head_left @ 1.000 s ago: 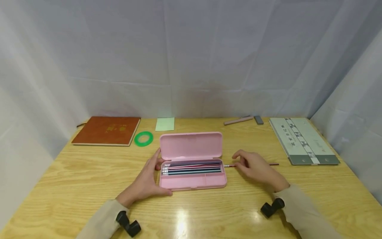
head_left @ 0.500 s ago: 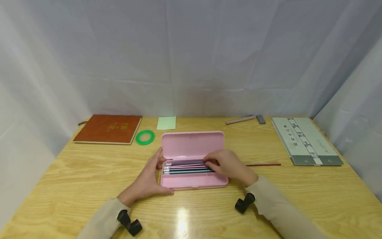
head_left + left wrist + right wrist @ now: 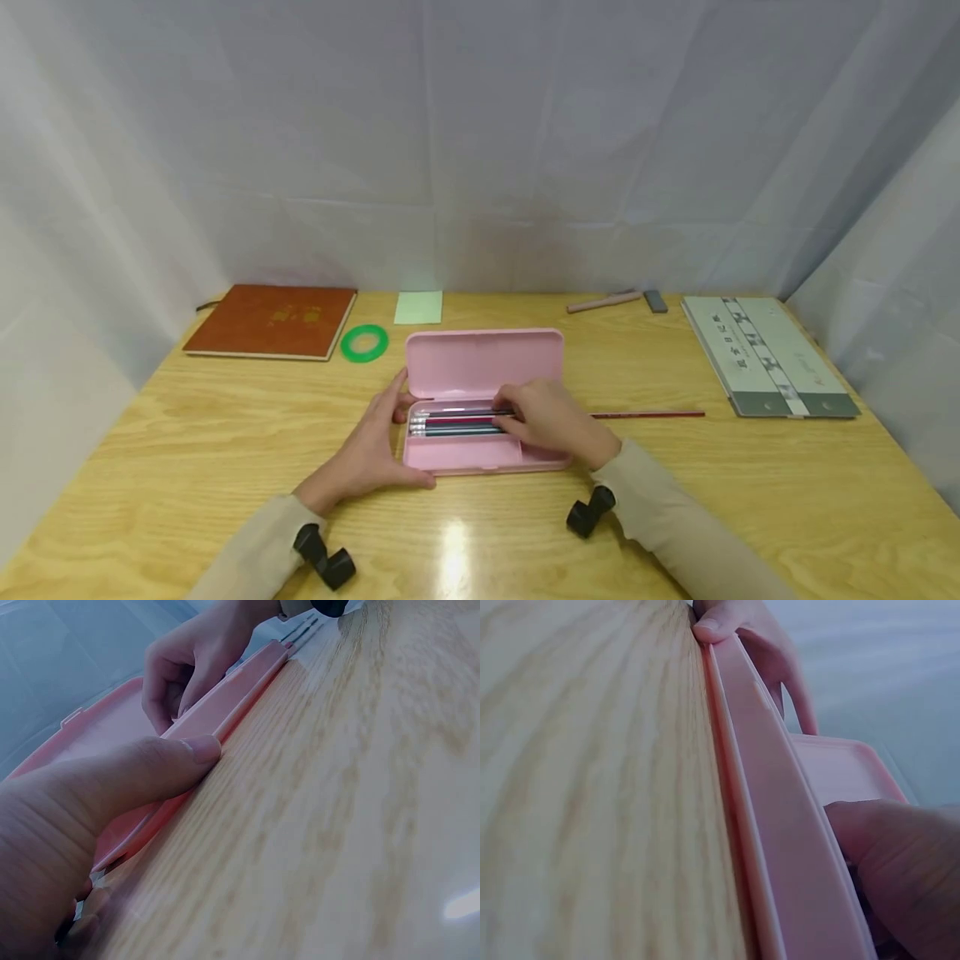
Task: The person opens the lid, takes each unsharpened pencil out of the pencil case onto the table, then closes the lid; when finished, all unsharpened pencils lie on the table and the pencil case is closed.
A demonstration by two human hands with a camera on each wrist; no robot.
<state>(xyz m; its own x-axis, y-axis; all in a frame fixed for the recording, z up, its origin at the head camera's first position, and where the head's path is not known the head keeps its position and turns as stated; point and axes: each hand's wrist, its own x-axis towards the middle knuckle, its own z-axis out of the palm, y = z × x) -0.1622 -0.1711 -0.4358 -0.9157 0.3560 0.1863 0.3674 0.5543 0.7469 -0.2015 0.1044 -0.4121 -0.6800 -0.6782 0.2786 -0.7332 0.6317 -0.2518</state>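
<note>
A pink pencil case (image 3: 461,454) lies with its lid (image 3: 480,362) raised, holding several pencils (image 3: 457,422) with metal-banded ends at the left. My left hand (image 3: 367,458) grips the case's left end, thumb along the front edge and fingers behind. Reaching into the case from the right, my right hand (image 3: 551,421) pinches at the pencils with thumb and curled forefinger, covering their right ends. In the left wrist view its fingertips dip behind the case's front wall. One dark red pencil (image 3: 652,414) lies on the table to the right, partly hidden behind the right hand.
At the back left are a brown notebook (image 3: 273,321), a green tape roll (image 3: 364,343) and pale green sticky notes (image 3: 418,307). A pink pen (image 3: 603,302) and a grey eraser (image 3: 656,301) lie at the back. Far right is a grey-green notebook (image 3: 765,354).
My right hand has moved left from beside the pencil on the table into the case, onto the pencils there. The left hand has stayed at the case's left end.
</note>
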